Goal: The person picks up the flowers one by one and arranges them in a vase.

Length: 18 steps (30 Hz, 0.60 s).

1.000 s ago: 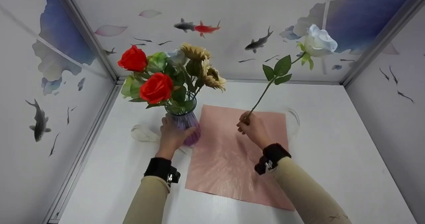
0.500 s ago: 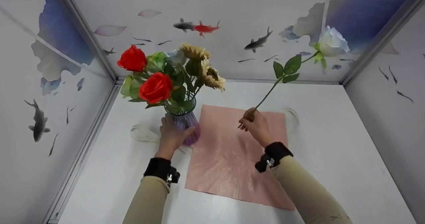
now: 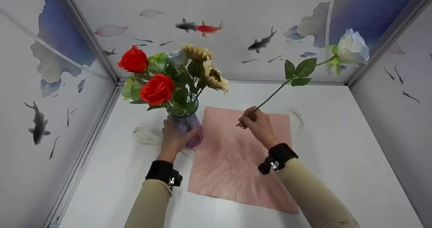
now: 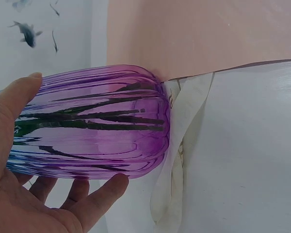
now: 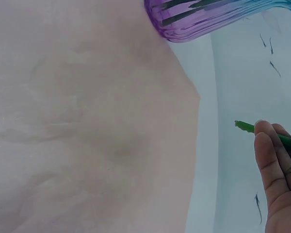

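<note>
A ribbed glass vase (image 3: 191,130), purple toward its base, stands upright on the table's left half. My left hand (image 3: 175,136) holds it, thumb on one side and fingers on the other; in the left wrist view dark stems show through the glass (image 4: 111,121). Red roses (image 3: 157,89), tan sunflowers (image 3: 216,77) and green blooms fill it. Above the pink sheet, my right hand (image 3: 260,125) pinches the lower stem of a white rose (image 3: 352,47), which slants up to the right. The cut stem end (image 5: 243,126) sticks out past the fingers in the right wrist view.
A pink wrapping sheet (image 3: 233,174) lies flat on the white table (image 3: 341,147), its upper left edge beside the vase. Whitish ribbon (image 3: 145,136) lies left of the vase, with another loop (image 3: 297,120) at the sheet's right edge. Printed walls enclose the back and sides.
The white rose has tilted further right and its bloom has dropped slightly. My right hand has shifted its fingers on the stem. My left hand and the vase have stayed put.
</note>
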{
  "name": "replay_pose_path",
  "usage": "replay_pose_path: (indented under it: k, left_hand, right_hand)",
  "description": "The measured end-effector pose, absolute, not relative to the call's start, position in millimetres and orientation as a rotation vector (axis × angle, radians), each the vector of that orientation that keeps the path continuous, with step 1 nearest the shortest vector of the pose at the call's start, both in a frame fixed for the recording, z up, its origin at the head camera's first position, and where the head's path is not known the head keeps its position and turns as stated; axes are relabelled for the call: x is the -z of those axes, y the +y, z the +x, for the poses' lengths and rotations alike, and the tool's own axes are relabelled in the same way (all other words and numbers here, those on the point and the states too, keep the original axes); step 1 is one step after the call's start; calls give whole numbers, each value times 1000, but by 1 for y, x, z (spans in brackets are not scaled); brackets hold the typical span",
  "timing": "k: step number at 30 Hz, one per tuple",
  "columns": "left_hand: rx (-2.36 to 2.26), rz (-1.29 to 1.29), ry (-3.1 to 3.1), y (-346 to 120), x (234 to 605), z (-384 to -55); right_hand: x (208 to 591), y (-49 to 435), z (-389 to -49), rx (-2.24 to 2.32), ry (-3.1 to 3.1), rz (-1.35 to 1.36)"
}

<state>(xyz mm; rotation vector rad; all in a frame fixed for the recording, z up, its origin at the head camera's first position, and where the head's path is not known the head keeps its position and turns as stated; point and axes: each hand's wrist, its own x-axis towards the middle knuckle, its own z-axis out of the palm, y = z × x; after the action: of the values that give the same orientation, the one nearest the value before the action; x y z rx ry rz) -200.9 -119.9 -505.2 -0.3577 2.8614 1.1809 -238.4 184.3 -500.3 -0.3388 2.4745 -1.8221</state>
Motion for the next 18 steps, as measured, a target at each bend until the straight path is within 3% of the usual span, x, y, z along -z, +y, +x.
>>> replay_pose_path:
  k: [18]
  left_hand:
    - [-1171, -372, 2846, -120, 504, -201]
  right_hand:
    - [437, 141, -227, 1852, 2342, -614]
